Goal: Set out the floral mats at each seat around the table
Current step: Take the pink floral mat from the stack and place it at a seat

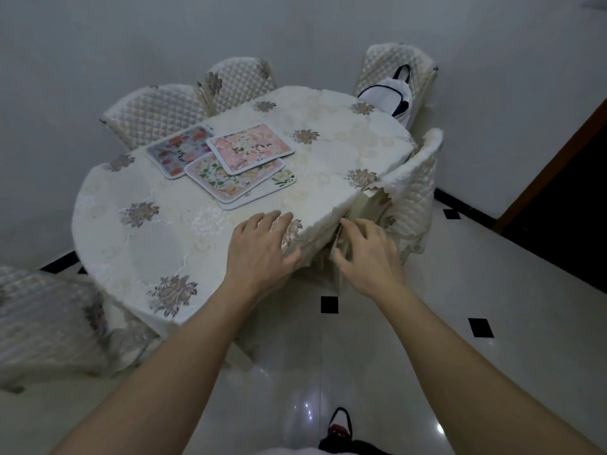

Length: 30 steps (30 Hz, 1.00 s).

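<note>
Bottom mat (262,192) mostly covered by upper mats; near-left chair (42,320) blurred, cut by frame edge.

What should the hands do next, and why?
Probably reach forward and lift the pink mat off the top of the pile. All the floral mats still lie overlapped mid-table, none at a seat. The left hand rests flat on the tablecloth; the right hand touches its hanging edge. Neither holds anything.

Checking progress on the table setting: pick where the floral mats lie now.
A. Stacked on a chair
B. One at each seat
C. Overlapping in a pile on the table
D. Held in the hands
C: the floral mats overlap in a loose pile on the tablecloth, none yet at a seat.
</note>
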Motion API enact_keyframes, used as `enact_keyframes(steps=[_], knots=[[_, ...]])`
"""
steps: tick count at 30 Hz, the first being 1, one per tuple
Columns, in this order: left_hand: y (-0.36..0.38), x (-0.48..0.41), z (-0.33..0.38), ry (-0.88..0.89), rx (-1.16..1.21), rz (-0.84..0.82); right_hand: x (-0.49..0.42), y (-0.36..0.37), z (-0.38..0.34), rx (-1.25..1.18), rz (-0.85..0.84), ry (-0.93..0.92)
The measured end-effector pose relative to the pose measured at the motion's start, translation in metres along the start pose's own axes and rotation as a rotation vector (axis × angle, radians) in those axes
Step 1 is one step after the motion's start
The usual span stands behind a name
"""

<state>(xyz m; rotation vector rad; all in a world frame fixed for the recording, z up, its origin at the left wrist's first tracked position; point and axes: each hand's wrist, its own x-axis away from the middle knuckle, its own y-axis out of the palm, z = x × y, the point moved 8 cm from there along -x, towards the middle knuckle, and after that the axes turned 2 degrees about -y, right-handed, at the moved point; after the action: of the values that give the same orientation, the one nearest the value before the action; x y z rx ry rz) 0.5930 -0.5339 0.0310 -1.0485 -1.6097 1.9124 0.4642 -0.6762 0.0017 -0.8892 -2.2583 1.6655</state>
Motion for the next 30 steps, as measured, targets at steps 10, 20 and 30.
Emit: enact_keyframes(steps=[10, 20, 30], knots=[[0.033, -0.098, -0.009, -0.101, -0.030, -0.023, -0.115, 0.020, 0.030, -0.014, -0.081, -0.064], [0.075, -0.182, -0.067, -0.153, -0.041, -0.054, -0.228, 0.067, 0.006, 0.017, -0.120, -0.109], [0.114, -0.293, -0.184, -0.278, 0.065, -0.013, -0.392, 0.113, -0.053, 0.063, -0.141, -0.184]])
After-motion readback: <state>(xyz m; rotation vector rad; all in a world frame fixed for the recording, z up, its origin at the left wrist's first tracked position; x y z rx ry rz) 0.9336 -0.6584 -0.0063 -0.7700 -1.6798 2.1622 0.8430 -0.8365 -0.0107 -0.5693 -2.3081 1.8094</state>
